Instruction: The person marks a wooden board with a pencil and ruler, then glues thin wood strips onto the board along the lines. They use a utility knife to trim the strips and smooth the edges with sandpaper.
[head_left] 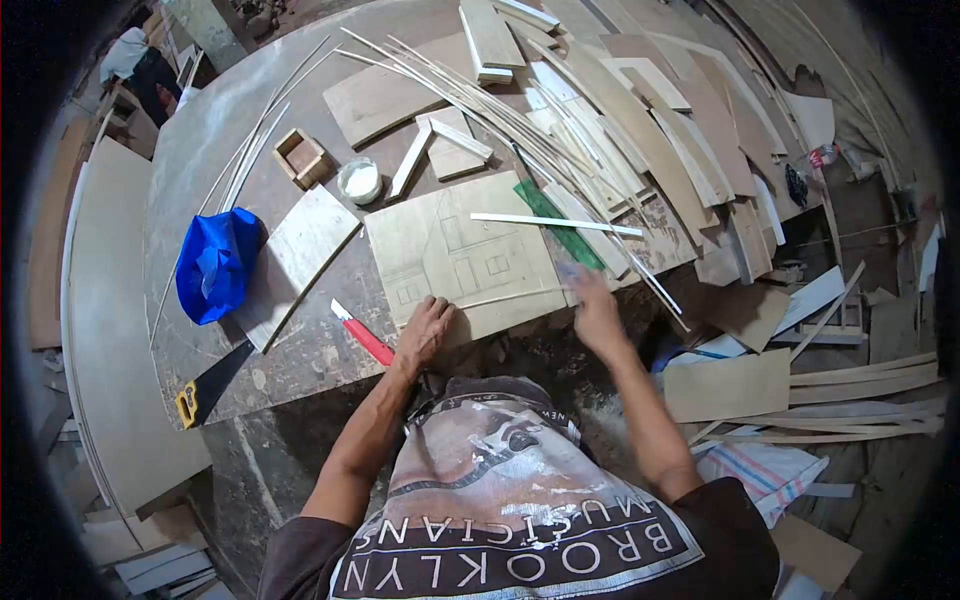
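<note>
A thin plywood board [520, 205] with a house front drawn on it in pencil lies on the table close to my body. A thin wooden strip [515, 297] runs across its lower part. My left hand [427, 330] is at the board's near edge, its curled fingers on the strip's left end. At the right end, my right hand [597, 312] is smeared by motion; a bluish blur shows at its fingertips, and I cannot tell what it is. A white strip [555, 224] and a green straightedge [558, 225] lie by the board's right side. Left of my left hand rests a red-handled utility knife [362, 335].
Behind the board stand an open jar of white paste [360, 181] and a small wooden box [303, 158]. To the left are a blue bag [216, 265], a plank [300, 262] and a handsaw [212, 384]. Wood pieces [640, 130] crowd the table's right side.
</note>
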